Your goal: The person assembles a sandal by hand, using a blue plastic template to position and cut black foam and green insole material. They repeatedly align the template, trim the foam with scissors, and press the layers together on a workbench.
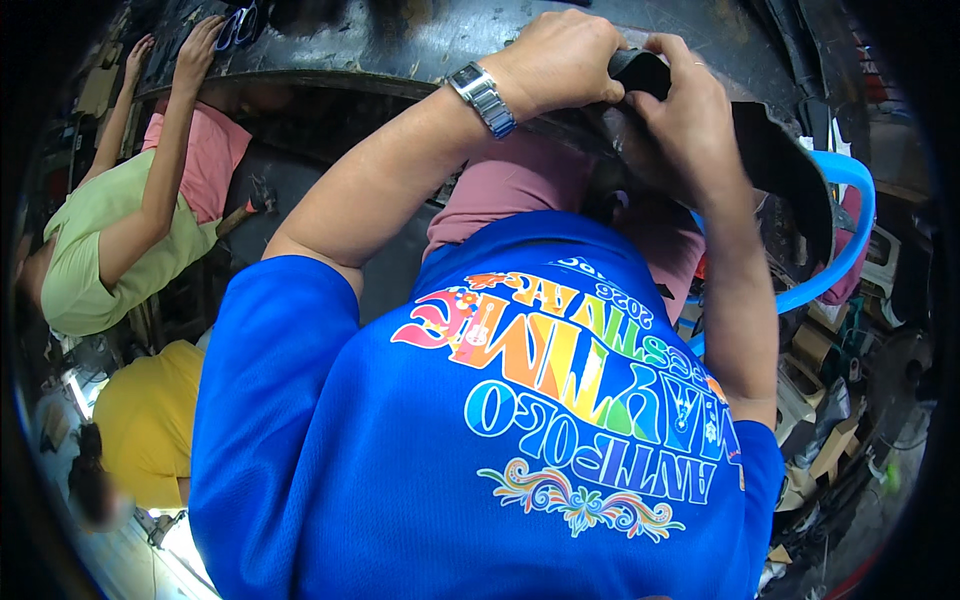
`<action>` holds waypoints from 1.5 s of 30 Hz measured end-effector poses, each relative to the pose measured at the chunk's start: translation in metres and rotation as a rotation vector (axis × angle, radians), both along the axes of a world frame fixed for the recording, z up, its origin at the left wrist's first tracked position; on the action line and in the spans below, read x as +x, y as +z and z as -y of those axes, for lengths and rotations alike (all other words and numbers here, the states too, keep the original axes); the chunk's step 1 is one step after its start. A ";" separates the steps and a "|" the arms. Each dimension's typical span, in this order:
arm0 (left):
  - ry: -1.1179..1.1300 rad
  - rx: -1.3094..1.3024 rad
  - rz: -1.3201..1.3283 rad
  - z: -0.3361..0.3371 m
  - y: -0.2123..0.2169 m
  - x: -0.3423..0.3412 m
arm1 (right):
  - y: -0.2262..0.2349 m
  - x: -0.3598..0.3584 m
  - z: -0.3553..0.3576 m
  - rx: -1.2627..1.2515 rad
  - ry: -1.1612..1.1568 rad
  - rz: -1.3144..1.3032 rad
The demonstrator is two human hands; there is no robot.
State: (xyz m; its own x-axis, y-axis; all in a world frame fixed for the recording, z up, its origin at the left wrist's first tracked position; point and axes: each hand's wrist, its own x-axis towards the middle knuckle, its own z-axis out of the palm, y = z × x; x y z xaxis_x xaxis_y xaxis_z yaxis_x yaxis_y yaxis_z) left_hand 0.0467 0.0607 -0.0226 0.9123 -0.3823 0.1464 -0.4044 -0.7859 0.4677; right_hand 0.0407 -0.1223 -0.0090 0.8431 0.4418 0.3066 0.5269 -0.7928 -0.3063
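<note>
Strip [641, 72], black, at upper right of centre in the frame, bent into a curve between the worker's two hands. Left hand [572, 58]: curled onto the strip's left side, knuckles uppermost, thumb below. Right hand [692, 115]: thumb and fingers set around the strip's right side, grasping it. Hands close together; firmness of either grip cannot be told.

More black material [785, 165] hangs just right of the right wrist, its outer edge curved. Whether it is one piece with the strip cannot be told; the right hand covers the area between.

Table [350, 45], dark and scuffed, spans the top of the frame; hands at its near edge. Blue tube [862, 190] arcs at right, beside the hanging material.

Worker: blue shirt [400, 480] with multicoloured print, pink trousers [530, 180], metal watch [483, 98] on the left wrist.

Upper left: person in green [120, 230], arms stretched to the table. Lower left: person in yellow [150, 420], bent over. Right edge: jumbled boxes [832, 455].
</note>
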 end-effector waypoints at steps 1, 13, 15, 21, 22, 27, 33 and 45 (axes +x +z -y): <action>-0.002 0.013 0.000 0.000 0.001 0.001 | -0.004 -0.015 0.001 0.118 -0.126 -0.076; -0.006 0.055 -0.015 0.005 -0.005 0.013 | -0.028 -0.046 0.018 0.014 0.100 0.254; 0.021 0.004 0.010 0.008 -0.008 0.017 | -0.026 -0.040 0.023 0.031 0.091 0.205; -0.022 -0.004 -0.128 -0.001 0.009 0.022 | -0.039 -0.045 0.011 0.107 0.070 0.222; -0.052 -0.005 -0.196 -0.005 0.015 0.023 | -0.039 -0.044 0.011 0.130 0.075 0.207; -0.089 0.023 -0.234 -0.008 0.025 0.028 | -0.036 -0.044 0.014 0.103 0.106 0.196; -0.085 -0.076 -0.243 -0.008 0.007 0.037 | -0.039 -0.050 0.016 0.089 0.107 0.204; -0.088 -0.146 -0.334 -0.011 -0.015 0.063 | -0.035 -0.047 0.004 -0.111 0.067 0.235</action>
